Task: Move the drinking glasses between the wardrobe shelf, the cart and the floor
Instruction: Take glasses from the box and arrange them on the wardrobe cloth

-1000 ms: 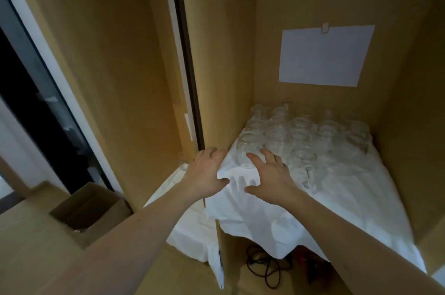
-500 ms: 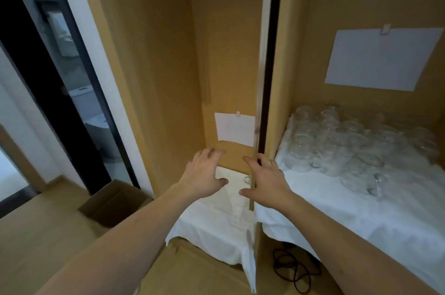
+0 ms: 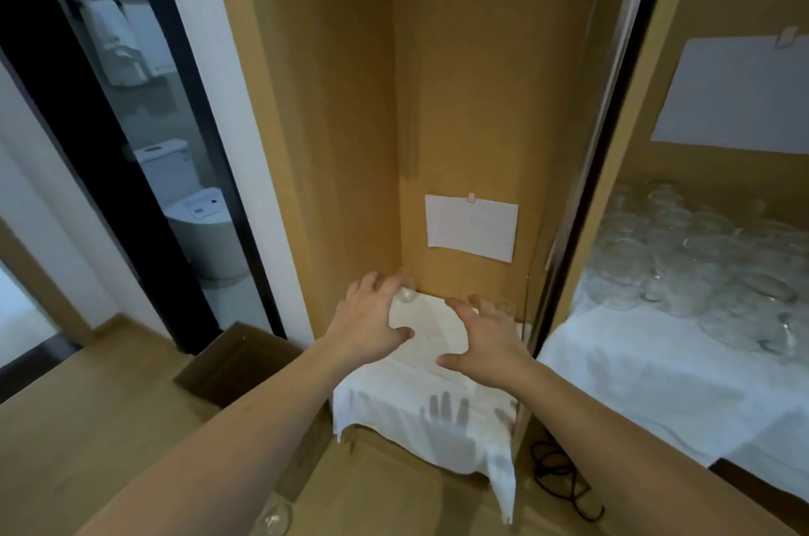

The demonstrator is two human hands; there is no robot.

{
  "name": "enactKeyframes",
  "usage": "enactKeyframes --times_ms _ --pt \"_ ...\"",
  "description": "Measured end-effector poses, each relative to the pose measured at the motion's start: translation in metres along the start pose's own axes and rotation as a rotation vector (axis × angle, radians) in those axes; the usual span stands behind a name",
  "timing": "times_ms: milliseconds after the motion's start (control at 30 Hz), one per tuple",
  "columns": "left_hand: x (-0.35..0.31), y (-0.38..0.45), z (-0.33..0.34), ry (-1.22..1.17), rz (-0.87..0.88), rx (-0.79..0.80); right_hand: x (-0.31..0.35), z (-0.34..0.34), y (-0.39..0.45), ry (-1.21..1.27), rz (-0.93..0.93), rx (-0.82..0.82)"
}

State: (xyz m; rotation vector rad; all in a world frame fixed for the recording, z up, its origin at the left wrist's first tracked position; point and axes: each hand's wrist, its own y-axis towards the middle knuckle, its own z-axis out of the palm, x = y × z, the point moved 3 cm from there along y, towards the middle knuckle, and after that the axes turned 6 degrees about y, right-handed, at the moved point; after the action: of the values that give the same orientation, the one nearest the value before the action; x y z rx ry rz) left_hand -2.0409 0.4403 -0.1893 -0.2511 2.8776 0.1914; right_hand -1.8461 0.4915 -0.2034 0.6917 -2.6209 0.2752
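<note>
Several clear drinking glasses (image 3: 700, 264) crowd the right wardrobe shelf on a white cloth (image 3: 634, 382). The left compartment's shelf has its own white cloth (image 3: 420, 417), with two glasses at the back. My left hand (image 3: 372, 316) hovers there with spread fingers, its fingertips at one small glass (image 3: 408, 292) in the back left corner. Over the other glass (image 3: 505, 308), near the divider, my right hand (image 3: 486, 338) is spread and holds nothing. Another glass (image 3: 273, 518) shows at the bottom edge, beside my left forearm.
A vertical wooden divider (image 3: 582, 185) separates the two compartments. Sheets of paper (image 3: 470, 227) hang on the back walls. An open cardboard box (image 3: 236, 364) lies on the wood floor to the left, and a black cable (image 3: 564, 478) lies below the shelves. A bathroom doorway (image 3: 131, 119) opens at left.
Both hands have moved left from the cloth edge in front of the crowded right shelf, past the divider, to the left compartment. They held nothing throughout.
</note>
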Motion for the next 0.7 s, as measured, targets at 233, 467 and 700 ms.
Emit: enactKeyframes --times_ms 233,467,700 --pt "0.035 0.03 0.016 -0.017 -0.063 0.002 0.015 0.009 0.045 0.017 0.012 0.037" --pt "0.058 0.098 0.036 -0.035 -0.103 0.041 0.004 0.019 0.116 0.038 0.058 0.038" --pt "0.071 0.176 0.061 -0.122 -0.092 0.079 -0.02 0.042 0.186 0.119 0.171 0.084"
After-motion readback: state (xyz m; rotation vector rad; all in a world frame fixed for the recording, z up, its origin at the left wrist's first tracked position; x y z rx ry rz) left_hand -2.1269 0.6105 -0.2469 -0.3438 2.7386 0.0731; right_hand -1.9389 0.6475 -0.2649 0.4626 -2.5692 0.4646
